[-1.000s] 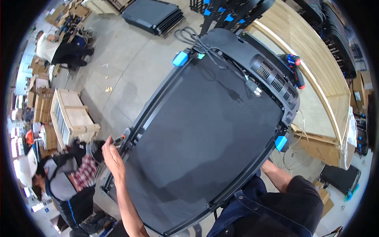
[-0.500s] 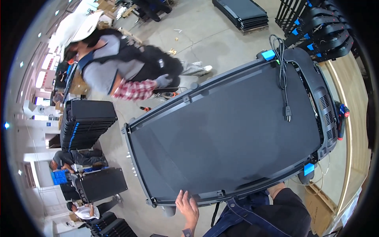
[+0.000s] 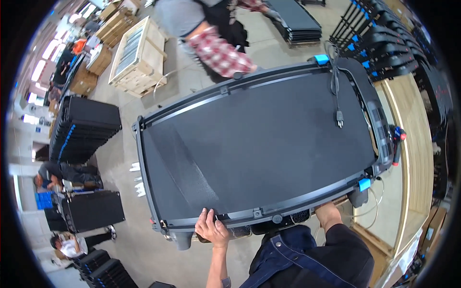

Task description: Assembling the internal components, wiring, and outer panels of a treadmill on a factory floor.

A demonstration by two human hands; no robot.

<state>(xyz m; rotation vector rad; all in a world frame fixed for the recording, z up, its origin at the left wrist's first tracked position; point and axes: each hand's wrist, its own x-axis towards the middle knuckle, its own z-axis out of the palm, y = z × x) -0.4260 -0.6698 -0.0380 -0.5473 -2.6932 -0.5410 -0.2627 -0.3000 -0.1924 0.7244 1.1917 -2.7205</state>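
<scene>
Along the treadmill deck's (image 3: 259, 144) near edge, keep your left hand (image 3: 211, 229) curled over its rail; your right hand's grip is hidden underneath.

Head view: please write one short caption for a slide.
Person's left hand grips the near edge of a flat black treadmill; right hand hidden beneath.

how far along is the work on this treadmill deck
Done: the belt lies flat in the treadmill deck, blue corner caps are on, and the power cord rests on top. In hand: the left hand grips the near rail; the right hand is hidden under the frame. Left: cannot tell from this view.
</scene>
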